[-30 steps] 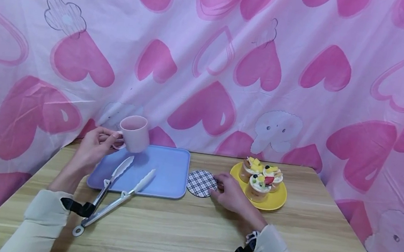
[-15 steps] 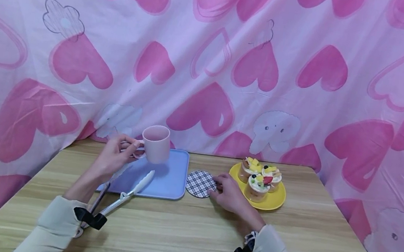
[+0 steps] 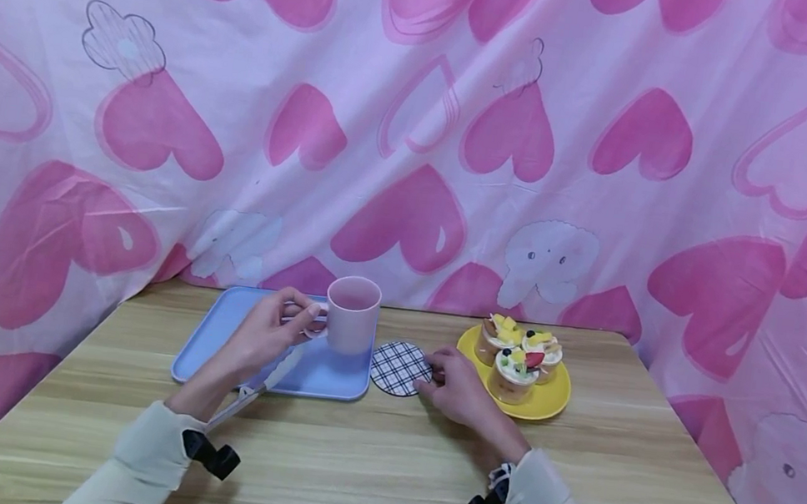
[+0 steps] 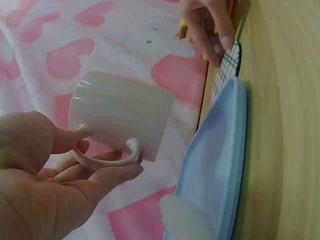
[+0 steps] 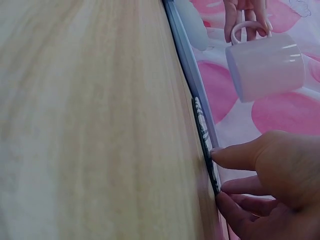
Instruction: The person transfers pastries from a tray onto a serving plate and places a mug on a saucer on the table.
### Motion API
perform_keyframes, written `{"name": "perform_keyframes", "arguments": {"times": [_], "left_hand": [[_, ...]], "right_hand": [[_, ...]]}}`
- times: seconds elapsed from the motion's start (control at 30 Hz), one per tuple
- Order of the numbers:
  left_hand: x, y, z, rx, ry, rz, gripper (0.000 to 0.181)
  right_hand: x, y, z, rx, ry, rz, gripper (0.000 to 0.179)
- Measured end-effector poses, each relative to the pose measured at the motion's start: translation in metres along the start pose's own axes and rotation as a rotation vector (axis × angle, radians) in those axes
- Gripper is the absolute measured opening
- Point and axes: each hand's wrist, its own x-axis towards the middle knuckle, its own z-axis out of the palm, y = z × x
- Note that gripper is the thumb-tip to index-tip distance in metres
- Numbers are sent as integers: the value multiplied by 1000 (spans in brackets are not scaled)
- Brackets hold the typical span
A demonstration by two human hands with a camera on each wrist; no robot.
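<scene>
My left hand (image 3: pixel 268 332) grips a pale pink mug (image 3: pixel 352 317) by its handle, thumb and fingers around it. The mug is upright and held in the air above the right end of the blue tray (image 3: pixel 210 346); the left wrist view shows the handle (image 4: pixel 110 162) between the fingers. My right hand (image 3: pixel 463 385) holds the near right rim of a round black-and-white checked coaster (image 3: pixel 400 368), which lies flat on the table just right of the tray. In the right wrist view the thumb and fingers (image 5: pixel 237 156) touch the coaster's edge.
Metal tongs with white tips (image 3: pixel 283 368) lie partly on the tray, largely hidden under my left arm. A yellow plate (image 3: pixel 555 397) with several fruit-topped dessert cups (image 3: pixel 513 375) stands right of my right hand. A pink heart-print cloth (image 3: pixel 420 119) hangs behind the wooden table (image 3: pixel 360 482).
My left hand has carried the mug rightward and somewhat lower, from the tray's left part to its right end, covering more of the tongs. My right hand and the coaster have stayed put.
</scene>
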Motion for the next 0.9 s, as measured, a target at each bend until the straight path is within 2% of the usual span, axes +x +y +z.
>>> {"name": "perform_keyframes", "arguments": {"times": [0.23, 0.4, 0.6, 0.9], "left_hand": [[4, 0, 19, 56, -2, -25, 28], [10, -6, 31, 46, -16, -2, 25], [13, -14, 43, 79, -27, 23, 24], [17, -24, 55, 42, -71, 7, 22]], "right_hand": [[-1, 0, -1, -16, -4, -25, 45], [-1, 0, -2, -27, -2, -24, 44], [-2, 0, -3, -38, -12, -12, 43], [-2, -1, -5, -42, -31, -2, 41]]}}
